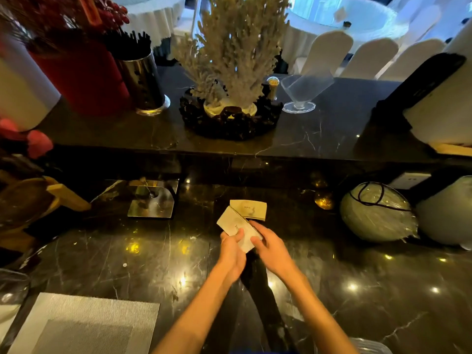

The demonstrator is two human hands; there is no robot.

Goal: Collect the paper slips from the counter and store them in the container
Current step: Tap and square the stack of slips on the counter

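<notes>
- Fingers of the left hand pinch a stack of slips from its near-left edge, thumb on top, likely to keep the stack square.
- Fingers of the right hand close on the same stack from the near-right corner, fingertips on its face and edge; both hands seem to be squaring it up before carrying it off.
- Just beyond the fingertips, a second stack lies flat on the counter, its near-left corner tucked under or touching the held one; I cannot tell which. It is probably next to gather.
- Well beyond and left of the fingers stands a metal holder, possibly the container; I cannot be sure.
- Far right of the fingers sits a wrapped bowl.
- Near-left, well apart, lies a grey mat.
</notes>
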